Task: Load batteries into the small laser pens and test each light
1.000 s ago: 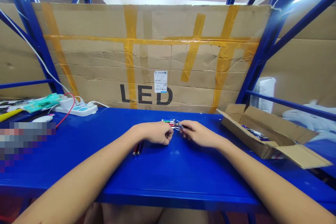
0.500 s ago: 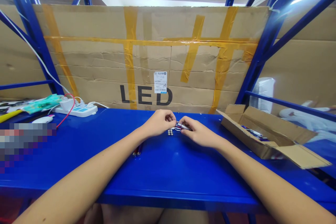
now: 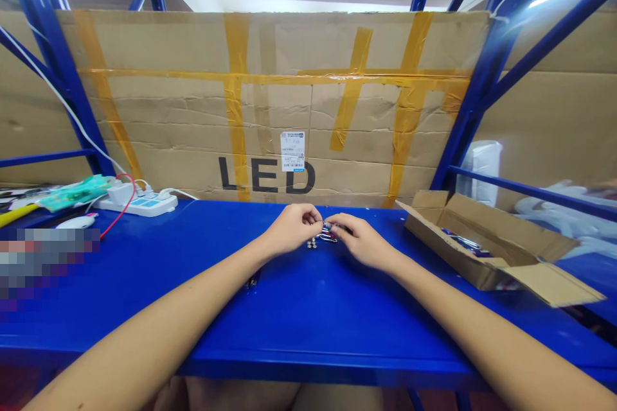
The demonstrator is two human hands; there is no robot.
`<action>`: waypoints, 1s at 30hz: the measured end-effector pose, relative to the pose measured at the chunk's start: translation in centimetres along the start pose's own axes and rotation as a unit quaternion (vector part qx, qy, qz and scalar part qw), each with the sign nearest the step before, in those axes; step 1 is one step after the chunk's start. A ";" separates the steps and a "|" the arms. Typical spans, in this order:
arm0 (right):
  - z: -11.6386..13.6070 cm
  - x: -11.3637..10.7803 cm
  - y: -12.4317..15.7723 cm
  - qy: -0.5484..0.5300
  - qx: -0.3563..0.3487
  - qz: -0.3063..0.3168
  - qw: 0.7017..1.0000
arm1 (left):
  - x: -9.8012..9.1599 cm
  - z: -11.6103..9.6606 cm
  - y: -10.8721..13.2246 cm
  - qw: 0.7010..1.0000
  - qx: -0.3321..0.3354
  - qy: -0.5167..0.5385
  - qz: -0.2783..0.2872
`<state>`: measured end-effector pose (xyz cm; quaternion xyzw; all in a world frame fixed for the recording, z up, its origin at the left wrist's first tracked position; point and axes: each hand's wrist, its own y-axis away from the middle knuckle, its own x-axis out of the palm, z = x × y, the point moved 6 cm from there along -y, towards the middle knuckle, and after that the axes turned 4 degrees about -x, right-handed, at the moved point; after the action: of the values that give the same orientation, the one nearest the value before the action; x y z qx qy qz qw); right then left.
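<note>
Over the blue table (image 3: 308, 314), my left hand (image 3: 295, 229) is closed in a pinch at the end of a small shiny metal tube (image 3: 326, 225). From the other side my right hand (image 3: 359, 239) closes its fingers round the same tube, hiding most of it. Whatever else the left fingertips hold is hidden. Just below the hands lies a silver clip (image 3: 328, 237) with reddish parts near it. Beside it, several small silver button-like pieces (image 3: 312, 244) sit in a tight group. More dark tubes with silver ends (image 3: 251, 282) lie partly behind my left forearm.
An open cardboard box (image 3: 448, 237) on the right holds some blue and silver items. At the back left stand a white power strip (image 3: 149, 204) with plugs and a red cable (image 3: 126, 209). A large taped carton (image 3: 193, 115) walls off the back between blue posts.
My right hand has shifted slightly and now covers more of the metal tube. My left hand keeps its pinch at the tube's end. The view has moved a little.
</note>
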<state>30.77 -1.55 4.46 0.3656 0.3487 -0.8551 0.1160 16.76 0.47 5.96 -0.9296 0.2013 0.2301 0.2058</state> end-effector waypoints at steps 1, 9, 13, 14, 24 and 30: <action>0.0 0.0 0.0 0.001 -0.004 -0.001 1.000 | 0.0 0.0 0.0 1.000 0.001 -0.004 0.000; -0.1 -0.1 0.5 -0.009 -0.008 -0.019 1.000 | 0.4 0.3 0.1 1.000 0.006 -0.001 0.020; 0.2 -0.1 0.6 0.019 -0.013 -0.023 0.999 | 0.7 0.6 0.1 0.999 0.001 0.017 0.032; 0.3 -0.1 0.6 0.020 -0.015 -0.020 1.000 | 0.8 0.7 0.1 0.999 -0.002 0.024 0.034; 1.2 -0.2 0.4 0.044 -0.079 -0.032 0.995 | 1.1 0.0 0.5 0.999 0.004 0.037 0.039; 1.3 -0.5 0.6 0.053 -0.072 -0.043 0.995 | 1.0 -0.2 0.5 0.999 0.013 0.033 0.042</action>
<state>30.68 -2.92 5.09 0.3860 0.4309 -0.8111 0.0864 17.43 -0.32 5.42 -0.9247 0.2496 0.2054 0.2010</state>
